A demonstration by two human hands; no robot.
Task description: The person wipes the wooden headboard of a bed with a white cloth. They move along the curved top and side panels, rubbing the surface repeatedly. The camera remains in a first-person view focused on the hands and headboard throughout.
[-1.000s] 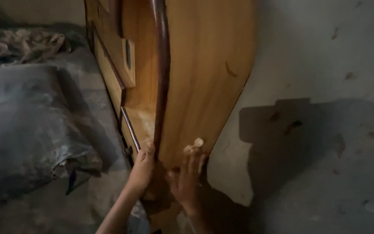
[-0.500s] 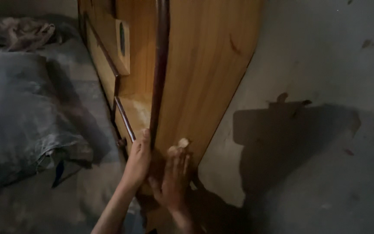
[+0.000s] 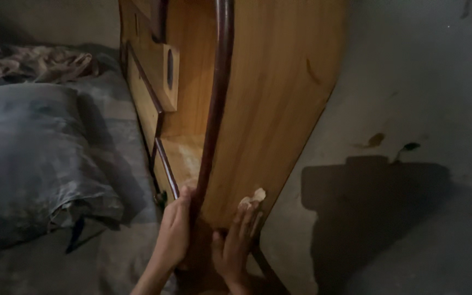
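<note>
A tall wooden headboard (image 3: 269,98) with a dark curved edge strip (image 3: 217,93) rises from the bottom middle to the top. My left hand (image 3: 175,232) grips that dark edge low down, its fingers wrapped around it. My right hand (image 3: 236,246) lies flat on the headboard's back panel, pressing a small pale scrap (image 3: 252,199), like sandpaper or cloth, under its fingertips. A small shelf (image 3: 184,155) and a slotted wooden box (image 3: 165,71) show on the bed side of the headboard.
A grey pillow (image 3: 28,158) lies on the bed (image 3: 105,136) at the left, with a crumpled patterned cloth (image 3: 34,63) behind it. A stained grey wall (image 3: 411,109) fills the right side and carries a dark shadow (image 3: 372,218).
The view has shifted a little and come closer. Both hands stay low on the headboard; my right hand with the pale scrap has slid slightly along the panel.
</note>
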